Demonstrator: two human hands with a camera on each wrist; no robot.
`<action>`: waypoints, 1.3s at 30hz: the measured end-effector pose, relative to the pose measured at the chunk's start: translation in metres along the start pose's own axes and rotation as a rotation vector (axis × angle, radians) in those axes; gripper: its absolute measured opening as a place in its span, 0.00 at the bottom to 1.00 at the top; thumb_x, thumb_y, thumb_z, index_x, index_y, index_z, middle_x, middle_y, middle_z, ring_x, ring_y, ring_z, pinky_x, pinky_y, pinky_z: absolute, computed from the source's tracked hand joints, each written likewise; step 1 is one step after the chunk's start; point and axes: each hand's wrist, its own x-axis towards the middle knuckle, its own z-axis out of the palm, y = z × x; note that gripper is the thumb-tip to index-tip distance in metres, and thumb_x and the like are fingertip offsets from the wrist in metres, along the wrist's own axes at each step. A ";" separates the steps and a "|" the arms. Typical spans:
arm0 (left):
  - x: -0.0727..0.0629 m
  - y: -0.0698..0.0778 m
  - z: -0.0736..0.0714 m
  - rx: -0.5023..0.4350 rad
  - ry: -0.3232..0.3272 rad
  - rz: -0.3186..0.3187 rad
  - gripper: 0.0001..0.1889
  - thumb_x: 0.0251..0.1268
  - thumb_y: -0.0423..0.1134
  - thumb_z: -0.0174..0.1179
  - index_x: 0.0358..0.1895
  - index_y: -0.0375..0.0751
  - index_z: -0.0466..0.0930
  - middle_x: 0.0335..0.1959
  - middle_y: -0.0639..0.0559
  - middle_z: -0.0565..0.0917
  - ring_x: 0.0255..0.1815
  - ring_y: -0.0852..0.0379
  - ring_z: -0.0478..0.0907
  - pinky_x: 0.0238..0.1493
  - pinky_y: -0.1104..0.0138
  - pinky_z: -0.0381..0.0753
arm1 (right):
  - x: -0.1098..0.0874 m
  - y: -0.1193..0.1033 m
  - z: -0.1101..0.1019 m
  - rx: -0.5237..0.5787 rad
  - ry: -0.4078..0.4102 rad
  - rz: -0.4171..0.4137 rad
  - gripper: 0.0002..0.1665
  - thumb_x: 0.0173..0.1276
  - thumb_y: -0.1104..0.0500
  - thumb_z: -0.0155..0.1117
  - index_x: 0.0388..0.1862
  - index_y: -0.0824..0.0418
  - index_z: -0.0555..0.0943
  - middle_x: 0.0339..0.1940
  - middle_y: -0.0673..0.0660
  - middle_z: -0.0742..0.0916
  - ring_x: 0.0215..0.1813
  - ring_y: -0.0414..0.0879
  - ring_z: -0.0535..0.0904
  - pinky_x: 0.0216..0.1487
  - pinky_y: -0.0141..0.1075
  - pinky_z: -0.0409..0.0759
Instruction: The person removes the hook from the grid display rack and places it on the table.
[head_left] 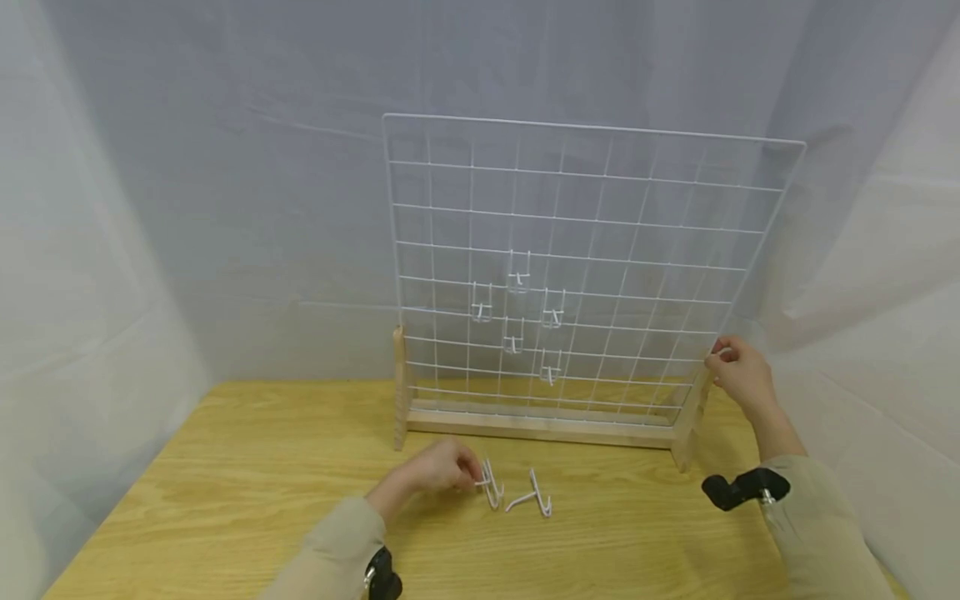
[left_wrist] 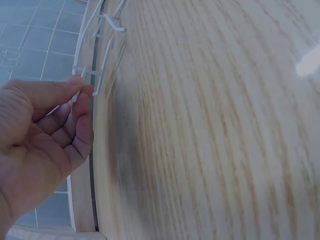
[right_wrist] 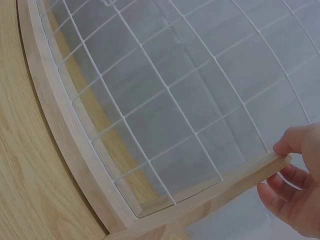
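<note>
My left hand (head_left: 442, 467) pinches the prong of a white wire hook (head_left: 491, 492) between thumb and fingertips, low over the table. In the left wrist view that hook (left_wrist: 88, 71) stands out past the fingertips. A second white hook (head_left: 537, 497) lies on the wood just to its right. My right hand (head_left: 744, 379) grips the top of the stand's right wooden post (right_wrist: 225, 192), beside the grid's edge. The white wire grid panel (head_left: 592, 221) stands upright in the wooden stand (head_left: 540, 427). Several hooks, among them an upper one (head_left: 519, 280), hang on its middle wires.
The stand's left post (head_left: 400, 387) rises near the panel's lower left corner. Under everything is a wood-grain table (head_left: 255, 483). A pale curtain (head_left: 225, 208) hangs behind it and along both sides. Black wrist mounts (head_left: 746, 487) sit on the sleeves.
</note>
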 end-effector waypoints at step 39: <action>-0.005 -0.007 0.010 0.049 -0.039 -0.013 0.05 0.48 0.21 0.59 0.28 0.32 0.79 0.21 0.53 0.77 0.22 0.61 0.70 0.23 0.72 0.71 | -0.001 0.000 0.000 0.008 0.015 -0.006 0.10 0.65 0.64 0.49 0.42 0.71 0.68 0.37 0.65 0.73 0.28 0.44 0.74 0.25 0.27 0.75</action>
